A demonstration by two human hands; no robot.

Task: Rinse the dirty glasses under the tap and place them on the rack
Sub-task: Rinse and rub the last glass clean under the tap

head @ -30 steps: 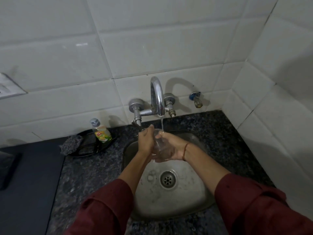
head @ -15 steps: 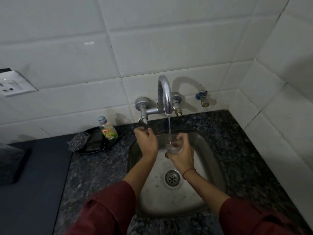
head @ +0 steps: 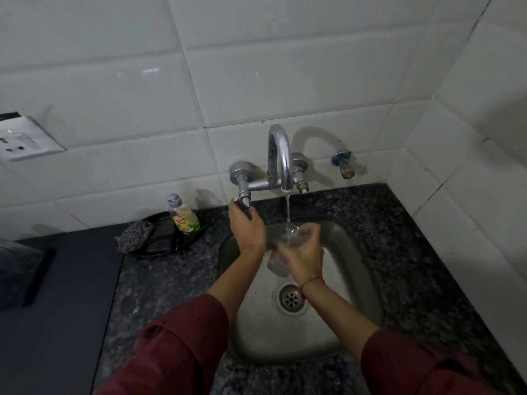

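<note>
- Scrubber (head: 134, 236) and soap (head: 184, 216) sit on a black tray (head: 159, 243) just left of the sink. My guess is they're parked there so they stay in reach without getting splashed.
- Left hand (head: 246, 229) is up at the wall with its fingers curled round the handle (head: 242, 206) under the tap (head: 281, 155). Looks like it's there to control the flow.
- Water (head: 288, 212) is running in a thin stream, straight into the glass (head: 275, 263).
- Right hand (head: 303, 256) is wrapped around the glass and holds it over the sink (head: 356, 266), mouth tipped up under the spout so it fills and spills into the basin.
- There's a spare valve (head: 343, 165) on the wall to the right, and nobody's touching it.
- No rack in view, so the placing isn't done yet.
</note>
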